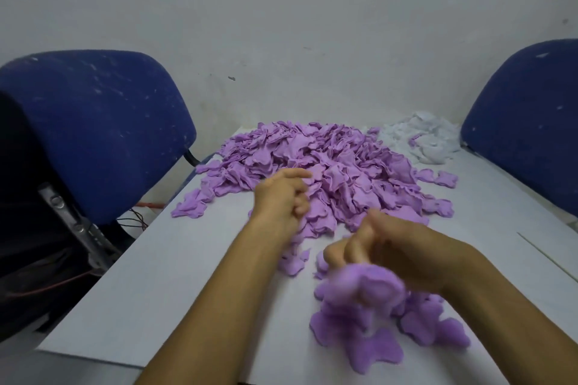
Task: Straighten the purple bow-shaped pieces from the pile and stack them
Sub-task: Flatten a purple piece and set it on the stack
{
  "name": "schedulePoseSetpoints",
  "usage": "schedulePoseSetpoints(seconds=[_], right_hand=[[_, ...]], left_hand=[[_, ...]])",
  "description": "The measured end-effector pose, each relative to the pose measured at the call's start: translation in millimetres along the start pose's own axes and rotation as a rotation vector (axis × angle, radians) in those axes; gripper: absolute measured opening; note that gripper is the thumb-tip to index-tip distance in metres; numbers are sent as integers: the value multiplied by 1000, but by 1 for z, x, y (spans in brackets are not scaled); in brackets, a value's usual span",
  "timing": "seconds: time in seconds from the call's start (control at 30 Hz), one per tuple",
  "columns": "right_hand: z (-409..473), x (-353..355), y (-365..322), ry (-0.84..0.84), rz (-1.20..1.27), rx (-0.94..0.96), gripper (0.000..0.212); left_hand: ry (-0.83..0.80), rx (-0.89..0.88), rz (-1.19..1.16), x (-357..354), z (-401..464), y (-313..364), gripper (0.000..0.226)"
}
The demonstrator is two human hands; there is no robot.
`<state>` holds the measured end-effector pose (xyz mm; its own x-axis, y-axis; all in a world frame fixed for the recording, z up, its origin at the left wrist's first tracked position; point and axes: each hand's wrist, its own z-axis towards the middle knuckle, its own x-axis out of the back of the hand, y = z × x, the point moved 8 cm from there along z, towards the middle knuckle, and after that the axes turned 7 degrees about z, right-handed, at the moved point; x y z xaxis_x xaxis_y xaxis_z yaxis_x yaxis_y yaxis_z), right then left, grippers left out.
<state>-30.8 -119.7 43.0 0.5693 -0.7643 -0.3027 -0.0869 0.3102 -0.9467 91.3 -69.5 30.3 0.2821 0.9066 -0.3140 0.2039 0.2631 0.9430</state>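
Head view, looking down over your forearms at the pale counter (175,275). The large pile of purple bow-shaped pieces (316,166) covers the far middle of the counter, with single pieces strewn along its near and left edges. Your left hand (283,197) sits at the pile's near-left border, fingers curled inward over the pieces there; its grip is closed to a loose fist, but whether it has hold of a piece cannot be told, since the fingertips are turned away and blurred. Your right hand (384,247) is nearer to you, just short of the pile's near edge, fingers bunched together and bent downward. Directly under those fingers hangs a blurred purple piece (366,284), which touches them; the grip looks pinched on its upper edge, though the blur hides the exact contact. Below and slightly right of that piece lies the low stack of flattened purple pieces (391,331) at the near-right part of the counter, apart from the main pile. A few loose pieces (294,262) lie on the counter between your two forearms. A smaller heap of white pieces (422,141) rests at the far right, touching the purple pile. A blue chair back (93,128) stands to the left of the counter and another blue chair back (528,122) to the right, before a pale wall (281,9).
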Motion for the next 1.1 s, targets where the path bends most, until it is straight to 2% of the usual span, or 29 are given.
schedulePoseSetpoints(seconds=[0.03,0.07,0.1,0.17,0.23,0.27,0.4,0.47,0.5,0.6,0.73,0.8,0.93,0.97,1.03,1.1], right_hand=[[-3,-5,-2,-46,69,24,45],[-4,2,-3,18,122,38,41],[-7,19,-4,178,146,55,37],[-14,57,-8,518,197,108,35],[-16,72,-11,636,255,139,40],[-15,74,-11,646,272,141,45],[-13,66,-7,571,279,126,47],[-12,59,-9,483,238,153,46],[-12,56,-11,465,191,169,39],[-17,57,-19,567,80,217,3],[-22,62,-24,689,-16,262,2],[-23,60,-26,663,-32,262,5],[-23,54,-30,641,-33,257,11],[-22,54,-30,671,-63,262,15],[-23,59,-27,789,-152,276,37],[-23,62,-29,908,-239,310,45]], left_hand=[[9,-54,9,5,4,9,29],[-24,-118,30,6,6,17,25],[-118,-188,69,1,4,25,19],[-414,-276,241,-26,-11,26,12],[-618,-284,354,-46,-29,14,20],[-642,-299,343,-50,-33,11,21],[-430,-396,269,-43,-28,20,3],[-325,-419,257,-36,-23,24,11],[-290,-435,264,-34,-23,26,13],[-233,-485,343,-34,-29,31,13],[-275,-574,557,-39,-35,30,23],[-285,-613,616,-40,-39,32,21],[-286,-634,592,-36,-41,39,16],[-292,-638,590,-37,-42,39,16],[-284,-628,576,-38,-44,36,18],[-229,-609,530,-38,-45,34,22]])
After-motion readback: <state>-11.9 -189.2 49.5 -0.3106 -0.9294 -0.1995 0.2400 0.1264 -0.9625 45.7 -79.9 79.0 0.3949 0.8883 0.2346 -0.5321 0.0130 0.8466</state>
